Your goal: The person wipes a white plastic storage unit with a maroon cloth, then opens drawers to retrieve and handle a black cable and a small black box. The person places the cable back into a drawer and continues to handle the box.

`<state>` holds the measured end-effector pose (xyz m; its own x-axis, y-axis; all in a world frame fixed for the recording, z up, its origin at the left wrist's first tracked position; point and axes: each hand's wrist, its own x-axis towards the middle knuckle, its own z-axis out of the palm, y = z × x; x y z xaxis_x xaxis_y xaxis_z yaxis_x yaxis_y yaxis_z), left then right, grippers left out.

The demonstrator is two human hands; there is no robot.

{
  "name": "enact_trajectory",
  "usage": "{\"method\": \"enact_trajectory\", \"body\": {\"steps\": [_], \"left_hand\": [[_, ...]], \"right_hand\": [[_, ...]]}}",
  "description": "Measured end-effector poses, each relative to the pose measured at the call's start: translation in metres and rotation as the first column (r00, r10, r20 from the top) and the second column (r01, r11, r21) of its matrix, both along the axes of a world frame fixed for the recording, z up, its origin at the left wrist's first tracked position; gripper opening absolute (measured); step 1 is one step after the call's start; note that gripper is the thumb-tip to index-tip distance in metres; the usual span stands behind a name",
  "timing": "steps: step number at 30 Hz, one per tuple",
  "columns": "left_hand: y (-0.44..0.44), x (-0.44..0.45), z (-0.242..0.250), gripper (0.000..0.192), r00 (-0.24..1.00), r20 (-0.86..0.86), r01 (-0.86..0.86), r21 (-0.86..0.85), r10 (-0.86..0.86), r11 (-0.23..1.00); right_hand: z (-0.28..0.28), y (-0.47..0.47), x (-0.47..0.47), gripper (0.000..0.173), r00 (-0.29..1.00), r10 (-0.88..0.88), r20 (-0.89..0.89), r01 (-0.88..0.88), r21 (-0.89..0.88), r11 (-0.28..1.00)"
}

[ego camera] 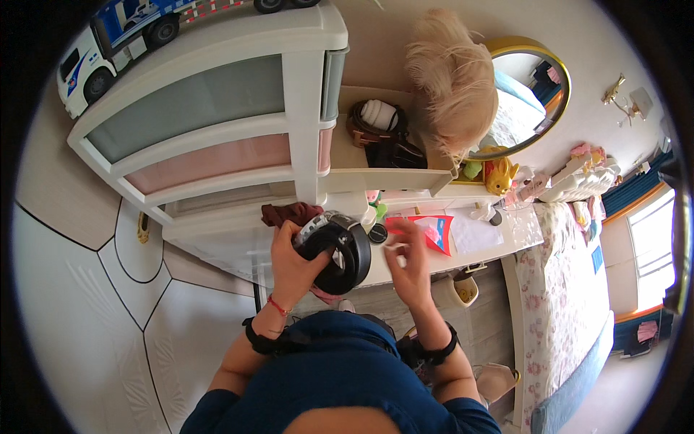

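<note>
My left hand [298, 263] grips a coiled black belt [355, 249] with a shiny metal buckle, fingers on one side and thumb across the roll. A pale patterned strip [321, 225] shows at the top of the bundle; what it is I cannot tell. Right of the roll, my right hand [406, 260] hovers above the desk, slightly blurred, its fingers bent and apart with nothing visible in them. Just beyond the left fingers lies a crumpled dark red cloth [284, 213]. Between the roll and my right hand sits a round black lid [378, 234].
A white drawer unit [303, 108] rises at the left, bearing a toy truck [124, 49]. The raised cubby [374, 178] holds a coiled brown belt [359, 127] and a black pouch [398, 155]. Behind my right hand lie a red-edged package [445, 233] and white paper [477, 233]. A bed [564, 304] stands right.
</note>
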<state>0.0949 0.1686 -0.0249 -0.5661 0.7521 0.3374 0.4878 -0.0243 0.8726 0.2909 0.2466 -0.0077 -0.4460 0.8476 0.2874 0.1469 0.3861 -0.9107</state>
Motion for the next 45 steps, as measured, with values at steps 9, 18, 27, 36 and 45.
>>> {"method": "enact_trajectory", "body": {"steps": [9,18,27,36,45], "left_hand": [[-0.010,0.006,0.002,0.041,0.970,-0.017,0.243,-0.003,-0.243,0.970],[-0.026,-0.004,-0.011,0.042,0.941,0.052,0.338,-0.130,-0.335,0.932],[-0.017,0.010,-0.007,0.042,0.967,-0.243,0.033,-0.164,-0.073,0.986],[-0.007,0.026,0.011,0.047,0.937,-0.349,-0.020,-0.103,-0.018,0.994],[-0.007,0.015,0.039,0.030,0.957,0.011,0.272,0.300,-0.289,0.914]], "right_hand": [[-0.042,0.018,0.005,0.047,0.743,0.581,-0.332,-0.660,-0.512,0.550],[0.005,0.027,0.032,0.013,0.898,0.349,0.269,-0.375,0.051,0.926],[-0.010,0.004,0.012,0.036,0.955,0.050,-0.293,-0.254,-0.719,0.647],[0.010,-0.014,-0.013,0.058,0.984,-0.085,0.159,0.046,0.230,0.972],[0.111,0.079,0.010,0.036,0.990,-0.115,0.078,0.058,0.518,0.853]]}}
